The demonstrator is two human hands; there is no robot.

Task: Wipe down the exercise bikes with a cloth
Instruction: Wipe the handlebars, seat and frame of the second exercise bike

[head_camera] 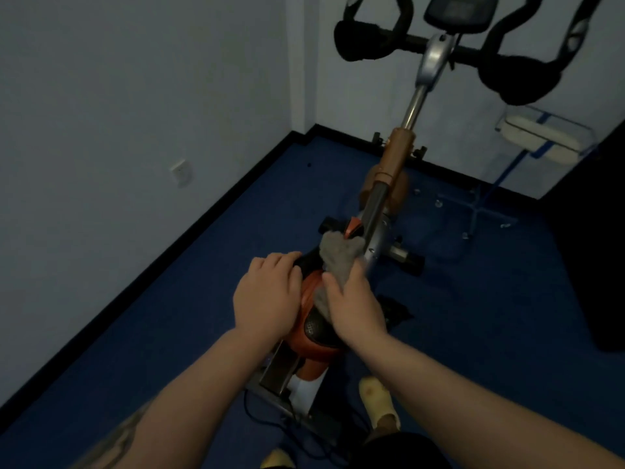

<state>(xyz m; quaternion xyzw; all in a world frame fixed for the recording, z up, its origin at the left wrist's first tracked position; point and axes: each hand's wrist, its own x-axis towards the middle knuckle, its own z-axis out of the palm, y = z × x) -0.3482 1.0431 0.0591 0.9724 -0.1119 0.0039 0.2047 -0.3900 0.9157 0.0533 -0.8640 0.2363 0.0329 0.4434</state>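
Observation:
An exercise bike stands in front of me, with an orange and black saddle close below and black handlebars at the top. My right hand grips a grey cloth and holds it against the saddle's front, next to the silver frame bar. My left hand rests on the saddle's left side with its fingers laid over the nose. Both hands cover most of the saddle top.
A white wall with a socket runs along the left. Blue carpet covers the floor. A clear stand with a white pad sits at the back right. A dark block fills the right edge. My feet in yellow slippers stand beside the bike's base.

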